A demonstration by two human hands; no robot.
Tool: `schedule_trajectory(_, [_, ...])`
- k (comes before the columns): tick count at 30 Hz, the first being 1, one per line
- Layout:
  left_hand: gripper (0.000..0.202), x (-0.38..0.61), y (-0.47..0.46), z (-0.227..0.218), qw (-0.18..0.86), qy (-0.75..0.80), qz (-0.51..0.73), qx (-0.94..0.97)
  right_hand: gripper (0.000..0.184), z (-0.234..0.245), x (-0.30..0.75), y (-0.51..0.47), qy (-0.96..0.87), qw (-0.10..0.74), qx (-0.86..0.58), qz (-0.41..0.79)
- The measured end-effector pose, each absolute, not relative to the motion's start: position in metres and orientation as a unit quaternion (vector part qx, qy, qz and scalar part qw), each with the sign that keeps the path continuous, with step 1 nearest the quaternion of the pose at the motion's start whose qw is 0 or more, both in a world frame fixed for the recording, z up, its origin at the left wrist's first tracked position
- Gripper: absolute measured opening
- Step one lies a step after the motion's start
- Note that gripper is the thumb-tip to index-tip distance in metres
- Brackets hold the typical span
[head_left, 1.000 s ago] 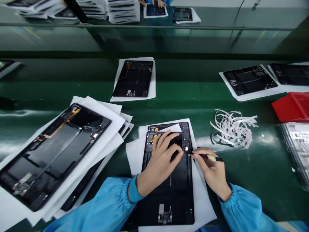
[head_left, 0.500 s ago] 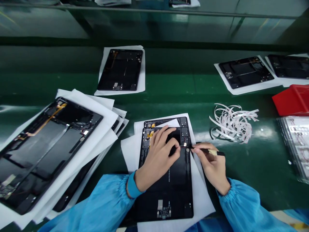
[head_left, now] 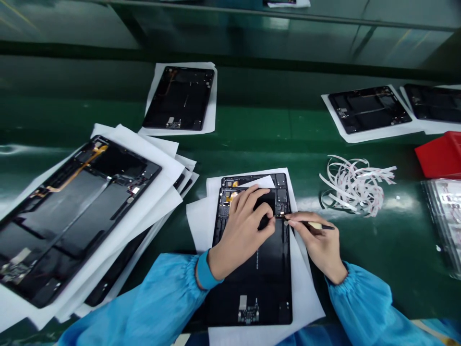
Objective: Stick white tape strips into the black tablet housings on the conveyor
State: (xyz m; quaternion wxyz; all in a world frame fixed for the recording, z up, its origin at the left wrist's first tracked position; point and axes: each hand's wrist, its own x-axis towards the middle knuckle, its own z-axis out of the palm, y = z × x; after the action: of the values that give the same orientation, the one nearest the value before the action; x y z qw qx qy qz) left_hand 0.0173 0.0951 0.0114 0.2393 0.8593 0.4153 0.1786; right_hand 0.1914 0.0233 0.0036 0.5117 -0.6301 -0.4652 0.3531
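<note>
The right hand (head_left: pixel 320 245) has its grip pinched on one thin black-and-cream tool (head_left: pixel 317 225), tip at the upper right of one opened black tablet (head_left: pixel 273 269), circuit board at its near end. The left hand (head_left: pixel 243 235) covers its upper middle, fingers curled, contents unclear. Beneath: another tablet (head_left: pixel 281 179). Around the desk (head_left: pixel 262 125): one tablet stack (head_left: pixel 82 211), three papered tablets (head_left: pixel 182 105), one strip heap (head_left: pixel 374 192), one red bin (head_left: pixel 437 154).

Overhead-looking light leaves pale glare on the green table (head_left: pixel 360 259) either side of the tangle of white strips (head_left: pixel 356 187); behind them, the surface falls dim. On the handled tablet (head_left: pixel 259 269), nearer and left of them, tiny parts blur. Far left, the tablet stack (head_left: pixel 81 216) looks stretched.
</note>
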Motion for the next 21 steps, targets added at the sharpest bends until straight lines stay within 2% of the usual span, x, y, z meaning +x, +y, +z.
schedule_trajectory(16, [0.009,0.017,0.095,0.013,0.249,0.416,0.173,0.858,0.005,-0.001,0.204,0.012,-0.472,0.493,-0.651,0.331])
schedule_trajectory(21, [0.009,0.020,0.094,0.013,0.242,0.415,0.178,0.859,0.005,0.000,0.205,0.010,-0.484,0.487,-0.667,0.290])
